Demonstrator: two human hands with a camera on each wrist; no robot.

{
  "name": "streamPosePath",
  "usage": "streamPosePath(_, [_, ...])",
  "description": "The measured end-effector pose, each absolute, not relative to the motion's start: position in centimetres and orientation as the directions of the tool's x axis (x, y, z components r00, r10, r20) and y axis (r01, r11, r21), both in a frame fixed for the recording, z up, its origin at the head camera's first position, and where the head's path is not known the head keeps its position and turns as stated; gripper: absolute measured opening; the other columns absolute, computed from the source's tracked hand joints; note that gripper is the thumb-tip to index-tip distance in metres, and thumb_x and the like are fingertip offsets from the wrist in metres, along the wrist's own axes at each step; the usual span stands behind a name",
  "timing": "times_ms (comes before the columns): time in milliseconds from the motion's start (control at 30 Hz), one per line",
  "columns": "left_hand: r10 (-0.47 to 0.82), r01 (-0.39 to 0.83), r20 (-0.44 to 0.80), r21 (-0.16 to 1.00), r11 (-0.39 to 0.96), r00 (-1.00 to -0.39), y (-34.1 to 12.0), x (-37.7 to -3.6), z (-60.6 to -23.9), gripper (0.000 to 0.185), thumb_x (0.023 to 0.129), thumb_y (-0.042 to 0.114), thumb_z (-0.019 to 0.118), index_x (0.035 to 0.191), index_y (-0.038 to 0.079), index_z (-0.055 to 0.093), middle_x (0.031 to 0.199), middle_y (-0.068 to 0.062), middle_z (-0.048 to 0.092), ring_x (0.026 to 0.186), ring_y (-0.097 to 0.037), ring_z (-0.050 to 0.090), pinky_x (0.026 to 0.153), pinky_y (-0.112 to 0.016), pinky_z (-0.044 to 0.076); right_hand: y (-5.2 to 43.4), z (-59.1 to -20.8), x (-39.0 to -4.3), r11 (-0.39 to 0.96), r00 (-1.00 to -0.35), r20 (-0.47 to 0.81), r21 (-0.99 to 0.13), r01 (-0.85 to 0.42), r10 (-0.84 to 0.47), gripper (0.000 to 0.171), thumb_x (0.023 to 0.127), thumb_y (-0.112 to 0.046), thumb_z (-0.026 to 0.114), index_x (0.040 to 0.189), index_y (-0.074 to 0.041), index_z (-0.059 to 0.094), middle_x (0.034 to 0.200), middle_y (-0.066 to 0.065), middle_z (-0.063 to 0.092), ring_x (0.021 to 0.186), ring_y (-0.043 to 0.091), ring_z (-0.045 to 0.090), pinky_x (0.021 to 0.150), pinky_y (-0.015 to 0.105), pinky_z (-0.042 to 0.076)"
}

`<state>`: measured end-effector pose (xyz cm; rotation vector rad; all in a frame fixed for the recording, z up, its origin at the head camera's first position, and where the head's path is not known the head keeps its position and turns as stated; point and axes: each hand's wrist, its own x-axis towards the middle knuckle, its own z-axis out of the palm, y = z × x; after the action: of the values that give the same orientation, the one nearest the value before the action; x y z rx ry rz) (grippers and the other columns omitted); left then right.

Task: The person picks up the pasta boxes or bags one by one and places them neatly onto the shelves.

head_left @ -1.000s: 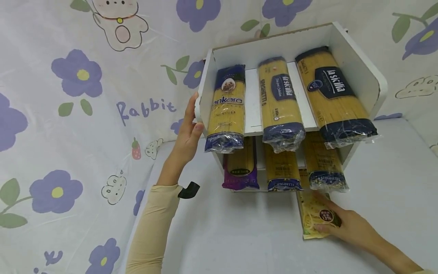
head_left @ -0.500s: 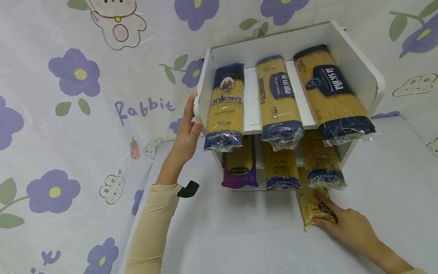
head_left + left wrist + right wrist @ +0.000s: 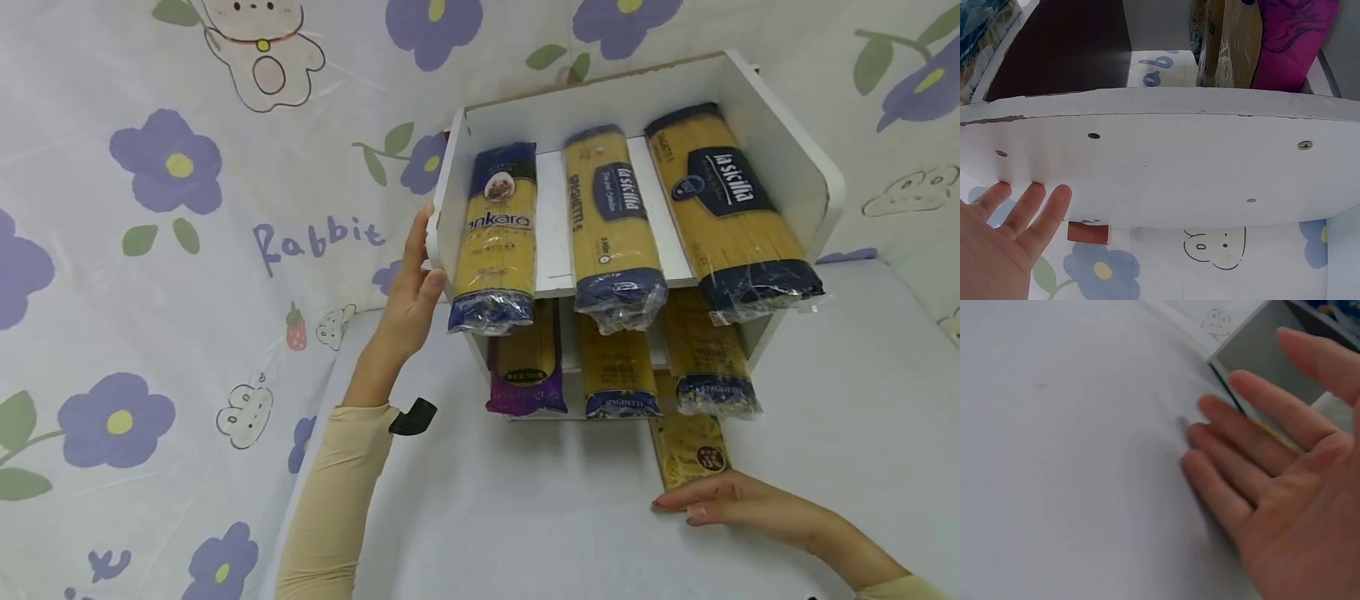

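Note:
My left hand [image 3: 408, 304] touches the left side of a white two-tier shelf [image 3: 806, 158]; in the left wrist view its straight fingertips meet the outer side panel [image 3: 1172, 162]. A yellow noodle pack [image 3: 686, 446] lies under the shelf's right part, its front end sticking out and its back hidden. Right at that front end is my right hand [image 3: 757, 510], fingers extended and holding nothing. In the right wrist view the palm [image 3: 1310, 519] faces the camera, and the hand covers most of the pack.
Three spaghetti packs lie on the top tier: an Ankara pack [image 3: 498, 242], a narrow La Sicilia pack [image 3: 615, 217] and a wider one [image 3: 731, 200]. Below them, a purple-ended pack [image 3: 525, 375] and two blue-ended packs [image 3: 621, 375] jut forward. Patterned cloth [image 3: 187, 317] hangs behind.
The yellow noodle pack has slid further back under the shelf. My right hand has let go of it, and its fingers now lie straight at the pack's front end. The left hand stays put.

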<state>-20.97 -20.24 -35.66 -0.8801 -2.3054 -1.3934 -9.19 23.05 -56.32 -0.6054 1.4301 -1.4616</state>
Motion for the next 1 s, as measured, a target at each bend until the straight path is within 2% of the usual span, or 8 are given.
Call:
streamPosePath(100, [0.345,0.643,0.545,0.688,0.337,-0.764,-20.3,-20.9,-35.7,0.089,0.091,0.076,0.034,0.158,0.026,0.005,0.163,0.007,0.022,0.135,-0.021,0.043,0.105,-0.054,0.049,22.5,-57.3,-8.9,0.085,-0.457,-0.213,-0.955,0.284,-0.864,0.044,0.108,-0.01,0.03,0.149,0.005,0.038,0.152,0.006,0.049,0.132,-0.006,0.048,0.102,0.013,0.044])
streamPosePath(200, [0.342,0.641,0.545,0.691,0.335,-0.766,-20.4,-20.7,-35.7,0.088,0.091,0.076,0.034,0.158,0.027,0.005,0.163,0.006,0.022,0.137,-0.022,0.042,0.106,-0.055,0.048,22.0,-57.4,-8.8,0.029,-0.495,-0.175,-0.957,0.289,-0.851,0.046,0.108,-0.009,0.029,0.151,0.007,0.03,0.152,-0.006,0.049,0.134,-0.007,0.047,0.105,0.014,0.044])
streamPosePath(367, [0.345,0.637,0.539,0.697,0.329,-0.768,-20.4,-20.5,-35.6,0.087,0.092,0.075,0.035,0.158,0.028,0.005,0.163,0.006,0.021,0.137,-0.023,0.043,0.105,-0.055,0.048,21.7,-57.6,-9.0,-0.001,-0.542,-0.159,-0.959,0.284,-0.825,0.047,0.108,-0.01,0.03,0.152,0.008,0.027,0.151,-0.014,0.048,0.133,-0.01,0.045,0.106,0.014,0.043])
streamPosePath(633, [0.338,0.639,0.544,0.69,0.341,-0.768,-20.2,-20.7,-35.7,0.087,0.091,0.077,0.034,0.158,0.029,0.005,0.164,0.006,0.019,0.138,-0.023,0.042,0.106,-0.054,0.048,21.7,-57.9,-9.7,-0.047,-0.578,-0.135,-0.956,0.289,-0.805,0.047,0.107,-0.007,0.033,0.152,0.008,0.025,0.15,-0.018,0.048,0.133,-0.012,0.044,0.105,0.016,0.045])
streamPosePath(800, [0.339,0.635,0.539,0.688,0.351,-0.771,-20.3,-20.7,-35.8,0.087,0.092,0.076,0.034,0.158,0.028,0.005,0.164,0.007,0.019,0.139,-0.023,0.042,0.106,-0.054,0.048,21.6,-57.9,-9.7,-0.017,-0.591,-0.148,-0.964,0.265,-0.793,0.048,0.107,-0.008,0.034,0.152,0.007,0.026,0.151,-0.018,0.048,0.133,-0.013,0.044,0.104,0.016,0.045])
streamPosePath(833, [0.34,0.632,0.534,0.69,0.353,-0.774,-20.3,-20.7,-35.8,0.087,0.091,0.076,0.034,0.159,0.028,0.005,0.165,0.007,0.018,0.138,-0.023,0.042,0.105,-0.054,0.048,21.5,-57.8,-9.7,0.013,-0.59,-0.168,-0.966,0.257,-0.79,0.048,0.107,-0.009,0.035,0.152,0.004,0.028,0.15,-0.019,0.048,0.132,-0.014,0.043,0.103,0.014,0.045])
streamPosePath(900, [0.337,0.607,0.507,0.7,0.376,-0.793,-20.4,-20.4,-35.9,0.088,0.091,0.077,0.034,0.159,0.031,0.004,0.163,0.005,0.022,0.134,-0.024,0.044,0.103,-0.054,0.05,21.5,-57.4,-9.6,0.036,-0.552,-0.17,-0.969,0.245,-0.816,0.047,0.107,-0.009,0.033,0.152,0.004,0.029,0.152,-0.012,0.047,0.133,-0.011,0.045,0.103,0.015,0.044])
streamPosePath(1000, [0.334,0.543,0.433,0.727,0.42,-0.837,-20.8,-19.6,-36.6,0.087,0.088,0.08,0.033,0.159,0.037,0.005,0.158,-0.002,0.031,0.128,-0.027,0.049,0.1,-0.055,0.05,22.1,-56.0,-9.7,0.03,-0.436,-0.136,-0.97,0.242,-0.89,0.046,0.107,-0.005,0.031,0.152,0.004,0.031,0.153,0.006,0.048,0.135,0.001,0.05,0.105,0.018,0.045])
